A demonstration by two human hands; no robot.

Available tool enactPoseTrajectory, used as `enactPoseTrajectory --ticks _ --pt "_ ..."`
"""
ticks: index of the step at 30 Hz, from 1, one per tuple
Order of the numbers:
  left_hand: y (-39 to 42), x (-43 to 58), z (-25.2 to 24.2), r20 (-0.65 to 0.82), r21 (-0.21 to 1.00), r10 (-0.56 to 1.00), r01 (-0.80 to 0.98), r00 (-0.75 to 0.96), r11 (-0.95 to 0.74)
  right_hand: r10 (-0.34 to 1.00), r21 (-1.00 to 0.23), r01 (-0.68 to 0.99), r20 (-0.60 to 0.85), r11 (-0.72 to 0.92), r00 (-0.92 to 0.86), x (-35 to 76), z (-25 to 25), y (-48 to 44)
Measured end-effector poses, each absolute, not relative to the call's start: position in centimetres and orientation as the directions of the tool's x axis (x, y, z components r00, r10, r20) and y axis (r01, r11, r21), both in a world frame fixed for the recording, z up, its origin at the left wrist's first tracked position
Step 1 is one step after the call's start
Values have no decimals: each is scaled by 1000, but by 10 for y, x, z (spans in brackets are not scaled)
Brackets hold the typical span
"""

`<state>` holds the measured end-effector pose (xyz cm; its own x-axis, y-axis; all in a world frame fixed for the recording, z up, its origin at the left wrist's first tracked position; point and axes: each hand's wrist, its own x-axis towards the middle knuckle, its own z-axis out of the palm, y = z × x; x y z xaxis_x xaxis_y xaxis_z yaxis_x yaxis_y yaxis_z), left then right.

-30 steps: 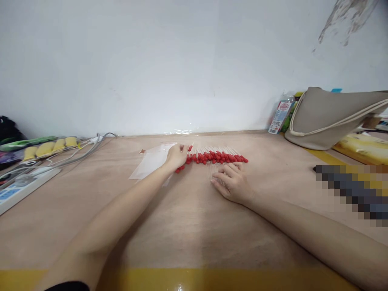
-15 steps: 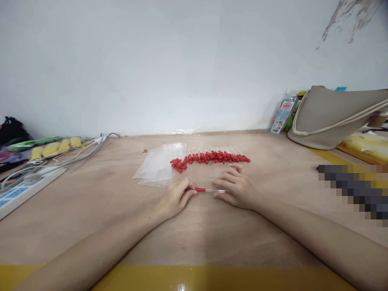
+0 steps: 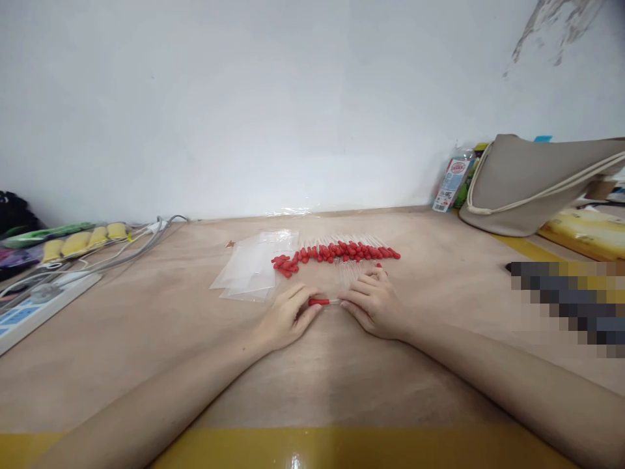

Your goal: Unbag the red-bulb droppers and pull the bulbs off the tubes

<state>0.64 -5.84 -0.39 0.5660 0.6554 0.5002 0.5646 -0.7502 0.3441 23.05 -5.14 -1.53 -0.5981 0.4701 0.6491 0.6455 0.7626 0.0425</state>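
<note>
A glass dropper with a red rubber bulb (image 3: 319, 301) lies level between my two hands. My left hand (image 3: 288, 318) has its thumb and fingers curved loosely round the bulb end. My right hand (image 3: 374, 303) pinches the thin stem, whose far part is hidden under the fingers. A small red tip, maybe another bulb, shows by the right hand's curled upper fingers. Just beyond the hands is a row of droppers with red bulbs (image 3: 349, 250), stems pointing to the wall. Several bare glass tubes (image 3: 346, 270) lie on the near side of that row, partly behind my right hand.
Clear plastic bags (image 3: 251, 267) lie left of the row, beside a small heap of loose red bulbs (image 3: 284, 265). A white power strip (image 3: 49, 306) with cables is at far left. A grey bag (image 3: 525, 189) and a carton (image 3: 450, 185) stand at the back right.
My right hand has slid left along the stem, closer to the bulb, so less glass shows. The left fingers have loosened and uncover more of the bulb. The view has shifted slightly.
</note>
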Motion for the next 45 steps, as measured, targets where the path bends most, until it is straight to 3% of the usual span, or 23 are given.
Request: enactPoseTrajectory --ticks 19,24,40,43,45 --pt "-57 19 2 374 97 589 601 716 -793 408 -38 503 639 864 -652 225 -15 -49" --pt "-60 19 5 345 59 552 570 759 -820 357 20 494 667 869 -654 227 -13 -53" --pt "-61 9 3 281 132 554 541 783 -831 84 325 481 753 814 -652 241 -11 -59" --pt "-59 1 1 319 194 584 552 747 -811 119 314 512 753 800 -648 254 -11 -55" --pt "-57 -5 1 355 242 601 551 716 -799 218 238 586 769 774 -600 261 -13 -51"
